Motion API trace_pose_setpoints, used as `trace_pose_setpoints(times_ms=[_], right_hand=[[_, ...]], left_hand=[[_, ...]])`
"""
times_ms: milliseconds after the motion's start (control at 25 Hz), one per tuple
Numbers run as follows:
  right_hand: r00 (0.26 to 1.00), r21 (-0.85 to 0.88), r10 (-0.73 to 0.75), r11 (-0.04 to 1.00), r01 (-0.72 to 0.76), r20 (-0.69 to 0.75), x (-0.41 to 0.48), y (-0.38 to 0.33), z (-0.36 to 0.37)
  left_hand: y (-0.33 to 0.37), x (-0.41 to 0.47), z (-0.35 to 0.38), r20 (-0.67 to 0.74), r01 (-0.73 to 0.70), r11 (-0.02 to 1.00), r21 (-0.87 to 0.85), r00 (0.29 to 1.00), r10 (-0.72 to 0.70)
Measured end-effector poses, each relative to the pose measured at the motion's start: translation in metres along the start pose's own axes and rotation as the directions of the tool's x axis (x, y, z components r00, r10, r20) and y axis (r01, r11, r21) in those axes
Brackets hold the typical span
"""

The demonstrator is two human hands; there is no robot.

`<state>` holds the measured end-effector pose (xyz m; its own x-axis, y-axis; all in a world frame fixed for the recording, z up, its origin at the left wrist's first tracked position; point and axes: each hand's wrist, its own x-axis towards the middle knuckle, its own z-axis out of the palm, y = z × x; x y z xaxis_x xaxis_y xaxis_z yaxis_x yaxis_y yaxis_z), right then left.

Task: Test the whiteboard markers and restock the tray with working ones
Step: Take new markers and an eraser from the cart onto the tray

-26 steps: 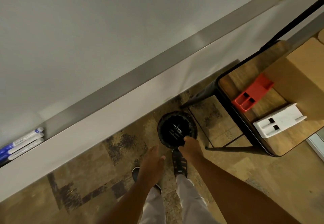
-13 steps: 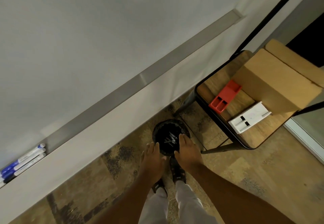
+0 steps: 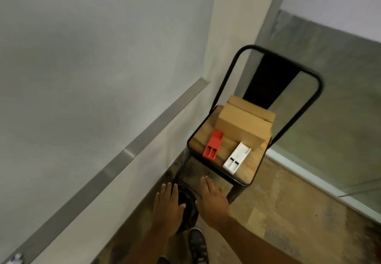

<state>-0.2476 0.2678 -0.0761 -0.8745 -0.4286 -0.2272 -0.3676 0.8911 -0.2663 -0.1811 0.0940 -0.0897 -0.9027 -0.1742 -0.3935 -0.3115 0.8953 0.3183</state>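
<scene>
The long metal marker tray (image 3: 132,152) runs along the bottom of the whiteboard (image 3: 82,57). A blurred bit of the markers (image 3: 16,257) shows at its far left end. Both my hands hang empty with straight fingers above a black bin (image 3: 188,206) on the floor. My left hand (image 3: 168,208) covers the bin's left side and my right hand (image 3: 213,199) is just to its right. On the chair seat lie a red holder (image 3: 212,144) and a white holder (image 3: 237,158), in front of a cardboard box (image 3: 245,127).
A black metal chair (image 3: 247,182) with a wooden seat stands to the right of the whiteboard, close ahead of my hands. A glass wall with a pale base strip (image 3: 309,179) runs along the right. My shoe (image 3: 198,245) shows below the bin.
The view has swung right and up, so the chair now sits in the middle and the markers slid to the far bottom left. My right hand has lifted off the bin's rim.
</scene>
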Motion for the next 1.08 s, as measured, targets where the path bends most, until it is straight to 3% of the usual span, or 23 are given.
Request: trace_pose_setpoints(times_ms=[120, 240, 520, 840, 1080], right_hand=[[0.99, -0.027, 0.074, 0.997, -0.077, -0.123, 0.007, 0.013, -0.044], [0.953, 0.07, 0.199, 0.98, -0.188, -0.226, 0.02, 0.039, -0.091], [0.839, 0.306, 0.444, 0.884, -0.353, -0.315, 0.074, 0.131, -0.172], [0.874, 0.359, 0.417, 0.878, -0.316, -0.25, 0.12, 0.202, -0.189], [0.809, 0.508, 0.488, 0.813, -0.285, -0.327, 0.122, 0.203, -0.204]], left_hand=[[0.027, 0.018, -0.039, -0.082, -0.117, 0.993, -0.023, 0.99, 0.115], [0.061, 0.04, -0.079, -0.138, -0.195, 0.977, -0.088, 0.974, 0.181], [0.161, 0.115, -0.151, -0.242, -0.247, 0.883, -0.399, 0.957, 0.158], [0.232, 0.193, -0.179, -0.1, -0.186, 0.843, -0.505, 0.982, 0.157], [0.243, 0.206, -0.184, -0.121, -0.108, 0.786, -0.609, 0.992, 0.042]])
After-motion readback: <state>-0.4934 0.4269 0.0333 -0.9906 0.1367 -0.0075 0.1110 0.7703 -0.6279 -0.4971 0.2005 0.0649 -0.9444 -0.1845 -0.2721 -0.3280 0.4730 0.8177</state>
